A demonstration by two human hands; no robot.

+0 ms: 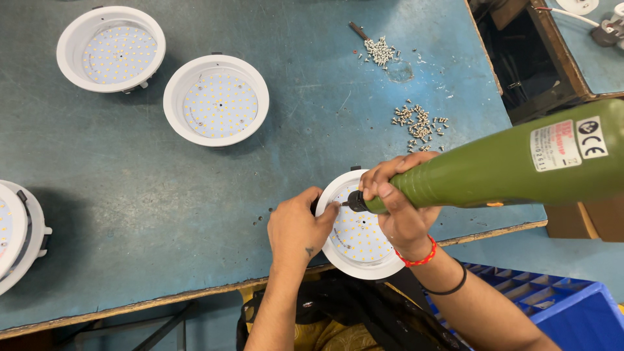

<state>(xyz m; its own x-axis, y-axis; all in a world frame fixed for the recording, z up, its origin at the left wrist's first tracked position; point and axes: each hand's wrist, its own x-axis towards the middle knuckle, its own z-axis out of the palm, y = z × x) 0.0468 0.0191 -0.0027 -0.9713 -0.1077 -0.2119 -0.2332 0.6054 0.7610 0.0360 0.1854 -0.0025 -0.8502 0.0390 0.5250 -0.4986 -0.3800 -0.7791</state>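
The round white plastic downlight (361, 242) with its disc of small yellow LED dots sits at the lower centre of the frame, on the near edge of the worn blue-green tabletop (195, 195), partly overhanging toward the person. The left hand (298, 229) closes on its left rim, thumb and fingertips pinching the white wall near the tip of the tool. The right hand (400, 208) is wrapped tight around the narrow neck of a long olive-green powered screwdriver (507, 166), whose dark bit (356, 201) meets the LED disc near its upper left; the thick body of the tool runs off to the right edge of the frame. A red thread band and a black band circle the right wrist.

The fitting looks light and rigid, with a smooth rim that could slide on the table, so the rim wall seems the sound place to hold it; the LED face looks delicate and is best left untouched.

Farther out, two loose heaps of small silver screws (419, 123) lie above the hands. Two more white downlights (216, 99) rest face up at the upper left, another pokes in at the left edge, and a blue plastic divided crate (572, 312) fills the lower right corner.
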